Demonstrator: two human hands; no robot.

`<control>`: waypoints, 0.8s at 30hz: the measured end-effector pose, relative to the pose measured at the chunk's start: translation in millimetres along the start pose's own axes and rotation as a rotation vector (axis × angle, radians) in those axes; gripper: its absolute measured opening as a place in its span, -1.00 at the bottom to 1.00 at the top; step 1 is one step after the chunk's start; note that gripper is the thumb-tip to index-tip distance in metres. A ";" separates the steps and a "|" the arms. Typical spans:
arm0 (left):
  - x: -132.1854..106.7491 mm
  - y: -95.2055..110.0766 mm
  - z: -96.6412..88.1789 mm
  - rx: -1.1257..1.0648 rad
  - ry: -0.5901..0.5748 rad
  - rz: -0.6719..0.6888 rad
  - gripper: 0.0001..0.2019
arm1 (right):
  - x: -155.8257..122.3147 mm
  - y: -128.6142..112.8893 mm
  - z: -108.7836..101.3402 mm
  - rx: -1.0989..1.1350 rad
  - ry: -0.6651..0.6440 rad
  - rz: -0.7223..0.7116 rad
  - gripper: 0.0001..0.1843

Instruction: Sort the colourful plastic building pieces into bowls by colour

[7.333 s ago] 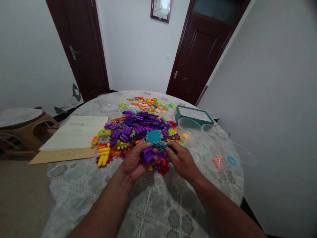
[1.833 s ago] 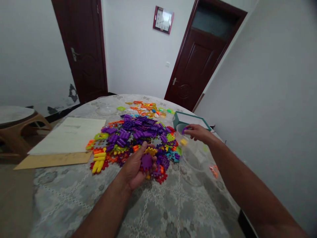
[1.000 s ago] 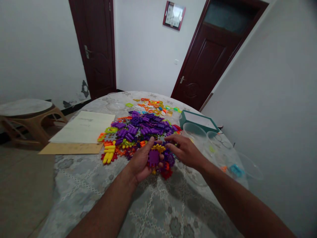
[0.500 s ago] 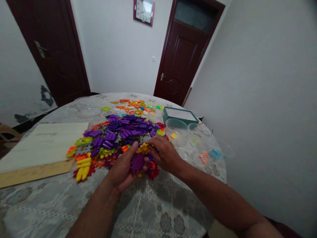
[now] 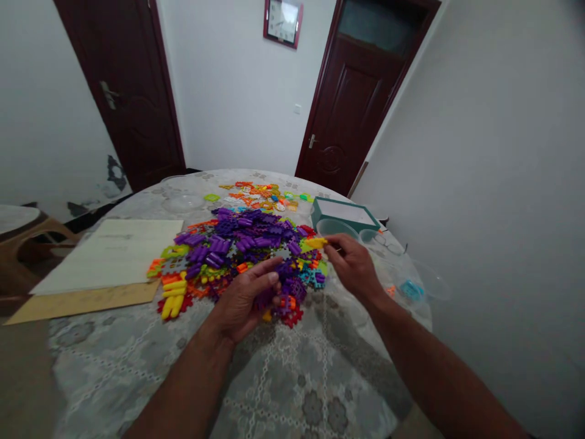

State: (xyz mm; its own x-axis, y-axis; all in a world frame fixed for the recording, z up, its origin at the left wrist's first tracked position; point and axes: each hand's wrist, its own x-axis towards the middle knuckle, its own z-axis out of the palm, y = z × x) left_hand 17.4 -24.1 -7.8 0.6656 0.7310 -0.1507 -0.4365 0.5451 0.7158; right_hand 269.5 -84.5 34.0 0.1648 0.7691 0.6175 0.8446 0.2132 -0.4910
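My right hand [image 5: 351, 262] pinches a yellow plastic building piece [image 5: 315, 243] by its end, just over the right side of the pile. My left hand [image 5: 247, 296] curls in front of the pile's near edge, thumb and forefinger apart. A purple building piece [image 5: 265, 297] shows between its palm and curled fingertips, mostly covered by the hand. Beyond both hands spreads the heap of mixed plastic pieces [image 5: 247, 228], largely purple, with grey, green, orange and red ones. A yellow cluster [image 5: 173, 296] lies at the heap's near left corner.
Clear plastic bowls [image 5: 337, 228] stand right of the heap, near a green-edged box [image 5: 345, 213]. A blue piece [image 5: 412, 290] lies farther right. Orange and yellow pieces [image 5: 260, 194] are scattered behind. A pale sheet [image 5: 109, 253] and tan strip [image 5: 86, 303] lie left on the patterned tablecloth [image 5: 274, 390].
My right hand has moved right and away from my left hand, carrying the yellow piece off the purple one. The view has turned slightly left.
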 end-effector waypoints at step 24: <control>-5.8 0.4 11.0 0.476 0.034 0.231 -0.26 | -26.7 -56.4 41.4 0.692 -0.376 0.424 -0.70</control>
State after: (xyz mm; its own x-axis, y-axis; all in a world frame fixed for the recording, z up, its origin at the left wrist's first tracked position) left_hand 20.0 -32.7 0.9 0.5616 0.8268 0.0311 -0.2410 0.1275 0.9621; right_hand 196.4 -92.1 19.7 0.1130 0.9867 0.1171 0.2339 0.0881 -0.9683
